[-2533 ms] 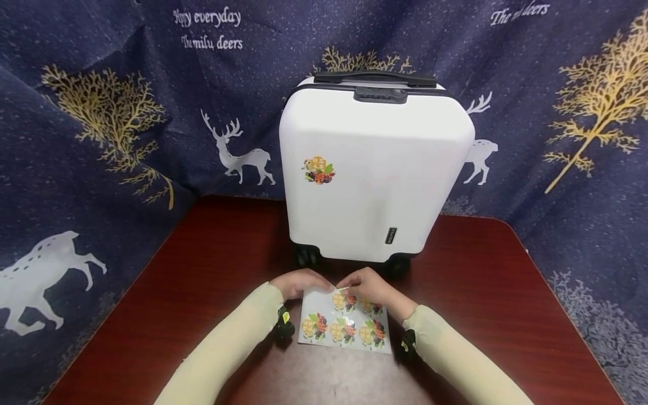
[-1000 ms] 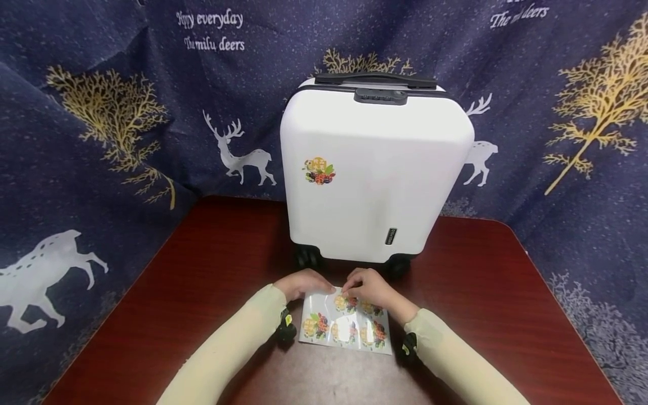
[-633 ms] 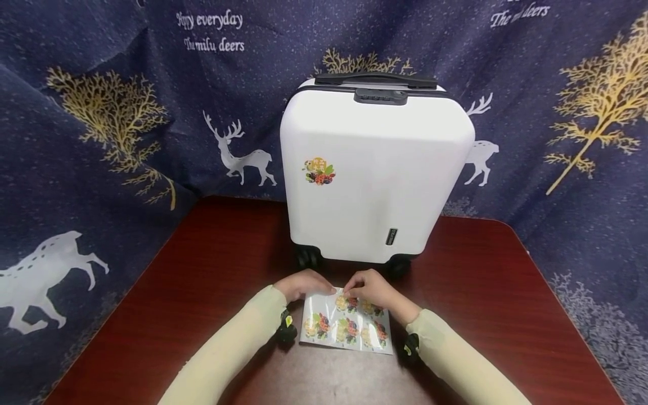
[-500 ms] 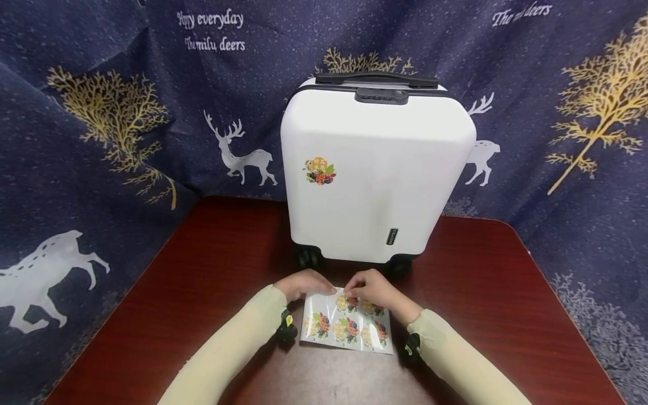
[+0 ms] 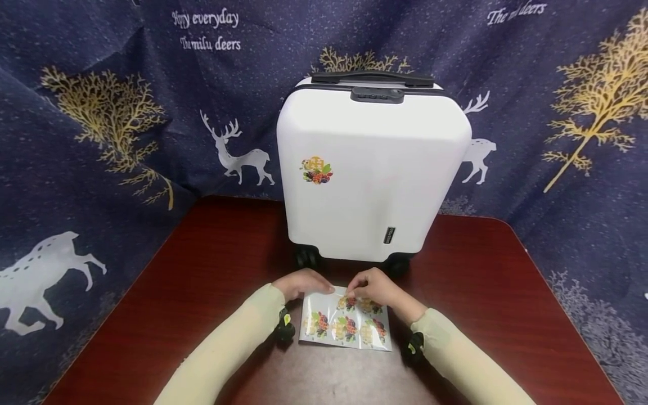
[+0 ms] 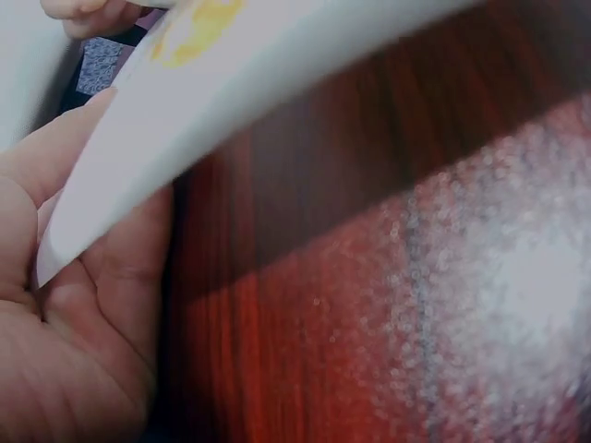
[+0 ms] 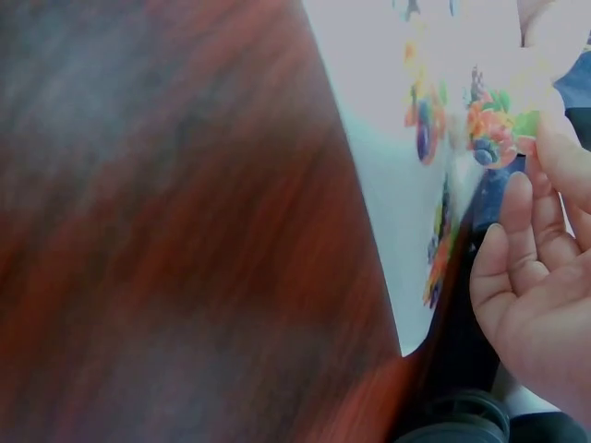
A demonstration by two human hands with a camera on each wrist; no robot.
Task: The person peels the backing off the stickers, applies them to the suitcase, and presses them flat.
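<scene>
A white sticker sheet [image 5: 329, 340] printed with fruit-and-berry stickers is held up over the table in the head view. My left hand [image 5: 300, 284] grips its upper left part, thumb on top; the left wrist view shows the sheet's edge between thumb and palm. At the sheet's top edge, my right hand [image 5: 374, 286] pinches a fruit sticker [image 7: 492, 134] between thumb and forefinger. That sticker stands away from the sheet in the right wrist view; whether it is wholly detached I cannot tell. The other right fingers are loosely bent.
Behind the hands a white suitcase [image 5: 369, 185] stands upright on black wheels. One fruit sticker [image 5: 316, 170] is on its upper left front. The dark red table [image 5: 228, 253] lies under everything, with a blue deer-patterned cloth [image 5: 243, 101] behind it.
The right hand has shifted slightly rightward along the sheet's top edge, still pinching. The left hand stays at the upper left corner. The sheet has bent a little, and the head view has shifted slightly.
</scene>
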